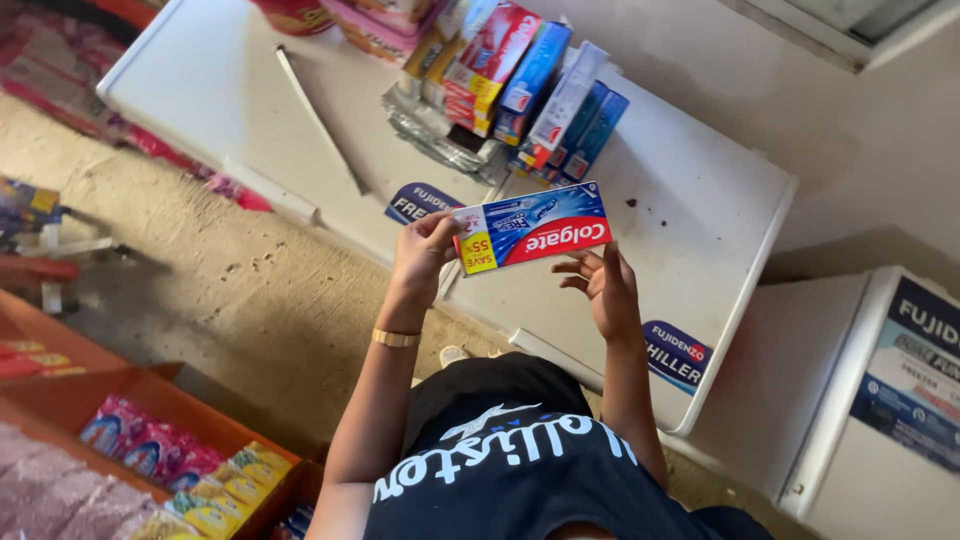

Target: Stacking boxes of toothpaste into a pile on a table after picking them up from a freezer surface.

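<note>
Closest to the camera, at the bottom of the frame, I see a dark shirt (520, 470) with white lettering, and two bare arms go up from it toward the middle of the picture. Both hands hold one flat toothpaste box (532, 227), red and blue with a yellow corner, lifted above the white surface (690, 210). My left hand (420, 255) grips the yellow end, with the fingers closed around the edge; a gold bracelet (396, 338) sits on this wrist. My right hand (605, 285) is under the red end, the fingers half open and only supporting the box from below.

As I judge it, the work is in its middle: this box is picked up and not yet put anywhere, and the pile of similar boxes (530, 85) at the upper middle of the frame is untouched for now. How many boxes are already moved, I cannot tell.

Around this, a thin white rod (318, 118) lies on the surface in the upper left part. At lower left, an orange shelf (150, 395) carries pink and yellow packets (180, 465). At right stands a white carton (880, 390) with a blue label. Nothing stands between the hands and the pile.
</note>
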